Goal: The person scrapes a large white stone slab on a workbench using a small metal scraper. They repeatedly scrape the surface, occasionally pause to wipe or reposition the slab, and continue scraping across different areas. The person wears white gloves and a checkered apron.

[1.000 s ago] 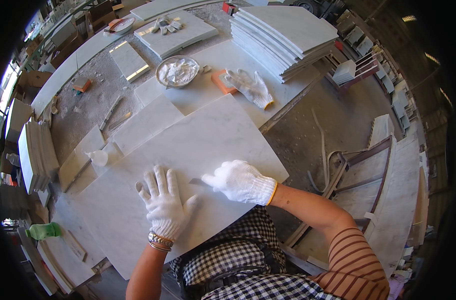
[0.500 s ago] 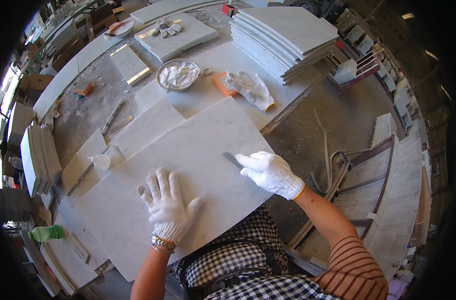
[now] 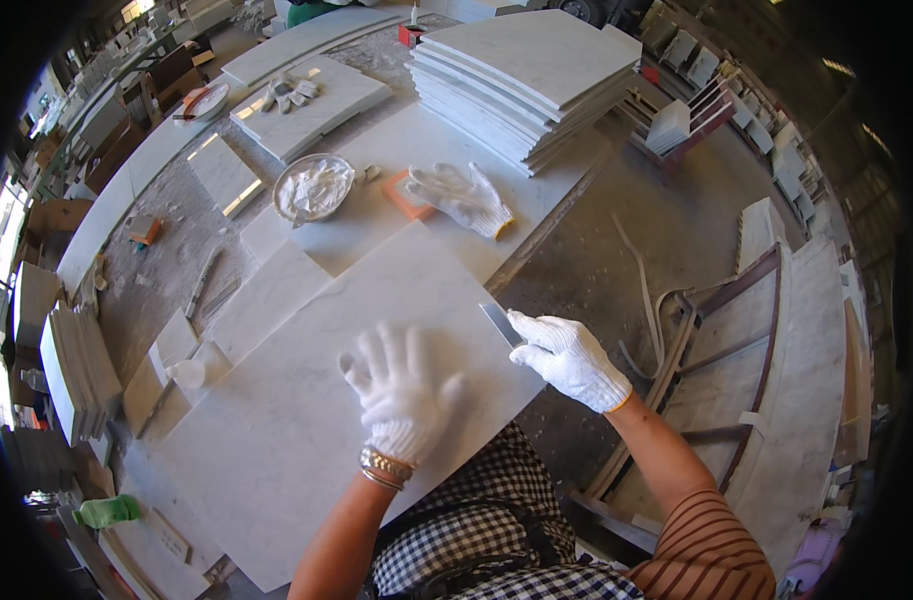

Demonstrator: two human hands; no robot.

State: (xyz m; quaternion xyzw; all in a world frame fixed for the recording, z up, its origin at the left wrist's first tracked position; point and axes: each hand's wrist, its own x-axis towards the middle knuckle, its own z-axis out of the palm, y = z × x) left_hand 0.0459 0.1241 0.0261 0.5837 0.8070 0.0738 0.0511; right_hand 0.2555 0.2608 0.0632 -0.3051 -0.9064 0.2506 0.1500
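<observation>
A large white-grey marble slab [image 3: 266,470] lies in front of me, its near corner by my checked apron. My right hand [image 3: 574,362], in a white knitted glove, is closed around a flat metal scraper [image 3: 497,323]. The scraper's bright blade is at the slab's right edge; the handle is hidden in the glove. My left hand [image 3: 404,390], also gloved and slightly blurred, is spread palm down over the middle of the slab. Whether its fingers press on the stone I cannot tell.
Beyond the slab are a bowl of white paste [image 3: 316,188], an orange-edged block [image 3: 406,196] and a spare glove [image 3: 464,197]. A tall stack of slabs [image 3: 531,60] stands behind. At left are a white bottle [image 3: 188,374] and a green bottle [image 3: 106,511]. A metal frame [image 3: 716,350] stands at right.
My left hand has slid right across the slab. My right hand has carried the scraper from over the slab's surface to its right edge. The view has shifted a little.
</observation>
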